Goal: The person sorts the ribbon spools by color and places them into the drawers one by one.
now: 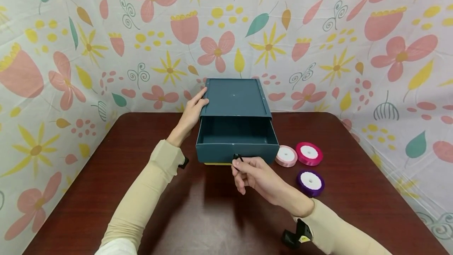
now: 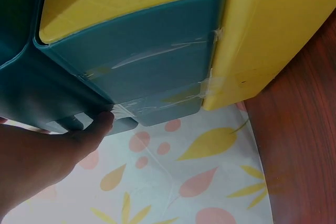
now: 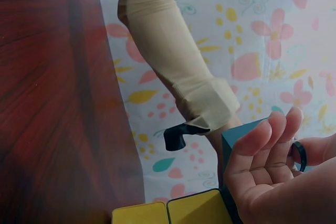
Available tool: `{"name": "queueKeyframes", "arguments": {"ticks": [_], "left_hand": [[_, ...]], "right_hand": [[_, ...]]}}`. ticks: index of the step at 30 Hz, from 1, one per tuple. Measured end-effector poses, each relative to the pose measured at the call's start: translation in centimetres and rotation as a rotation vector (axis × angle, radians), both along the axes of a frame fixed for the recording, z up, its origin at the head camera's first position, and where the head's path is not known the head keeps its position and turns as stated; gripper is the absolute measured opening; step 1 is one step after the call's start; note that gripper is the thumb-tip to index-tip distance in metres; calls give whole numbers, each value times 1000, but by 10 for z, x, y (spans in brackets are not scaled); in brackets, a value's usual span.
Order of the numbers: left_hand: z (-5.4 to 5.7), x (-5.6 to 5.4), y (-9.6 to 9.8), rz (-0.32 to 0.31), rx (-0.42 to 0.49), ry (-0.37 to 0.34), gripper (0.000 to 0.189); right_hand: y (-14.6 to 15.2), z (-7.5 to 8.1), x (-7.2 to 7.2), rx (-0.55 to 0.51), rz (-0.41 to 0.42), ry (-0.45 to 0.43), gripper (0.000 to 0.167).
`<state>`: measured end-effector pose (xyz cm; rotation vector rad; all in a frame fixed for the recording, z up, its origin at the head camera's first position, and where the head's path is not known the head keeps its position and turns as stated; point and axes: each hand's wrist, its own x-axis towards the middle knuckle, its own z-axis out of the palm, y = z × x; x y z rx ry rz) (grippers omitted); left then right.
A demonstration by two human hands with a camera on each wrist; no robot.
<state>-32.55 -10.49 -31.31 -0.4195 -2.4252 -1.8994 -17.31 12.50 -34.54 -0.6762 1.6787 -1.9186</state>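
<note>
A dark teal drawer cabinet [image 1: 233, 97] stands at the middle of the table, its top drawer [image 1: 219, 153] pulled partway out toward me. Nothing shows inside the visible part of the drawer. My right hand [image 1: 263, 178] pinches the black ring pull [image 3: 301, 157] on the drawer front between thumb and forefinger, the other fingers bent loosely. Against the cabinet's left side and top edge rests my left hand [image 1: 191, 114], fingers extended. In the left wrist view, its thumb lies by the teal side panel [image 2: 152, 66], which has clear tape across it.
Right of the cabinet lie three ribbon spools: light pink [image 1: 286, 156], crimson [image 1: 309, 153] and purple [image 1: 310, 181]. Yellow units [image 2: 278, 35] adjoin the teal ones in the left wrist view. A flowered cloth [image 1: 219, 23] hangs behind the dark red wooden table [image 1: 339, 207].
</note>
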Motion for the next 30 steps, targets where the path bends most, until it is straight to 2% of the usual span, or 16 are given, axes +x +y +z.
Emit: {"name": "queueKeyframes", "arguments": {"ticks": [8, 16, 22, 26, 30], "left_hand": [[0, -1, 1, -4, 22, -4, 53], [22, 23, 3, -22, 12, -32, 54], [23, 26, 4, -22, 14, -36, 54], [23, 26, 4, -26, 23, -45, 54], [23, 26, 4, -27, 24, -38, 53]], "right_hand": [[1, -1, 8, -3, 6, 16, 29], [-1, -2, 16, 0, 1, 4, 29], [-1, -4, 17, 1, -2, -14, 29], [-1, -5, 22, 23, 35, -42, 35], [1, -2, 31, 50, 103, 27, 36]]}}
